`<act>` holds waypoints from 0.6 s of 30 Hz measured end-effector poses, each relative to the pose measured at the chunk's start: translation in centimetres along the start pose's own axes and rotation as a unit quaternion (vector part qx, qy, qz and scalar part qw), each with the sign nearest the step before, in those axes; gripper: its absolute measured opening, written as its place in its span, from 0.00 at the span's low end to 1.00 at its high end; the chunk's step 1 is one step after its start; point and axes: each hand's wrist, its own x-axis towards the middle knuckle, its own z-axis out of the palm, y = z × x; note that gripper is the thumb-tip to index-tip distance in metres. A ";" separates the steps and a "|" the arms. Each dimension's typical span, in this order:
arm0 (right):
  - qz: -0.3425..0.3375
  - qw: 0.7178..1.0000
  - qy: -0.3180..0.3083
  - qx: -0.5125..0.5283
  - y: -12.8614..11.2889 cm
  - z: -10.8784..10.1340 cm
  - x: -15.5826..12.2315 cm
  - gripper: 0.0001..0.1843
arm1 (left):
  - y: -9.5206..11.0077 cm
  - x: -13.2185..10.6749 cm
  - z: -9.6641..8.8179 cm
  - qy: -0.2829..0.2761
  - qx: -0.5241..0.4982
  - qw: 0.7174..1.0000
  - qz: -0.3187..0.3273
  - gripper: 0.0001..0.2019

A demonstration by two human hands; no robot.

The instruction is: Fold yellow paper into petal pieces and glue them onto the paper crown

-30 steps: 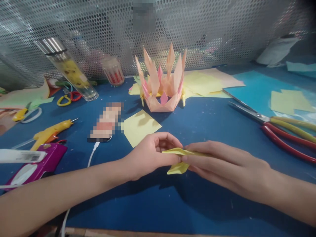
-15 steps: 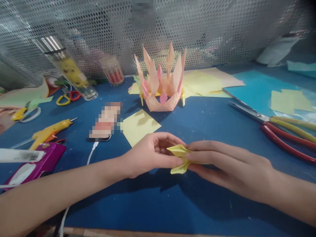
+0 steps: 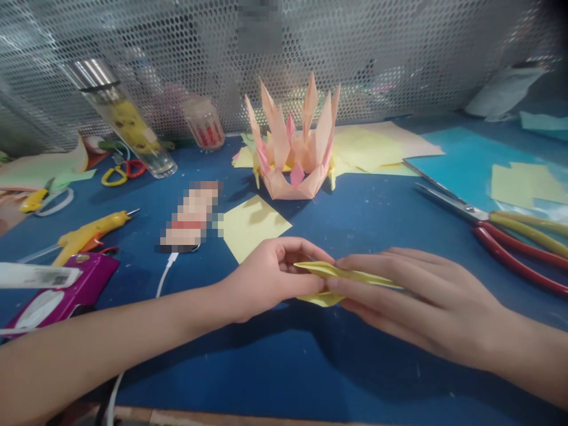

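Observation:
A small folded yellow paper piece (image 3: 331,278) is held just above the blue mat (image 3: 310,367), between both hands. My left hand (image 3: 270,278) pinches its left end with thumb and fingers closed. My right hand (image 3: 412,296) lies over its right part, fingers stretched along the fold and pressed on it. A flat yellow paper square (image 3: 252,226) lies just behind my left hand. Farther back stands a pink and peach folded paper crown (image 3: 295,148) with tall spikes.
Red and yellow handled scissors (image 3: 497,234) lie at the right. A yellow glue gun (image 3: 89,232), a purple case (image 3: 62,296), a white cable (image 3: 164,281) and a tilted clear bottle (image 3: 122,121) are at the left. Loose yellow sheets (image 3: 368,148) lie behind the crown, before a perforated metal screen (image 3: 355,53).
The yellow piece has been turned and flattened: its raised pointed flap is now pressed down into a long strip under my right fingers. Both hands stay in place.

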 end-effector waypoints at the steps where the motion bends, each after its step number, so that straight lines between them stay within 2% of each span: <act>1: 0.006 1.000 0.004 0.006 0.0 0.0 0.1 0.09 | 0.0 0.0 -0.1 -0.004 -0.008 1.000 -0.004 0.08; 7: 0.050 0.997 0.005 0.050 -0.4 0.1 0.3 0.10 | 0.1 0.1 -0.5 -0.049 -0.041 0.998 -0.013 0.15; 18: 0.026 0.999 -0.016 0.042 0.0 0.2 0.3 0.06 | -0.1 0.2 -0.4 -0.032 0.045 0.998 0.012 0.14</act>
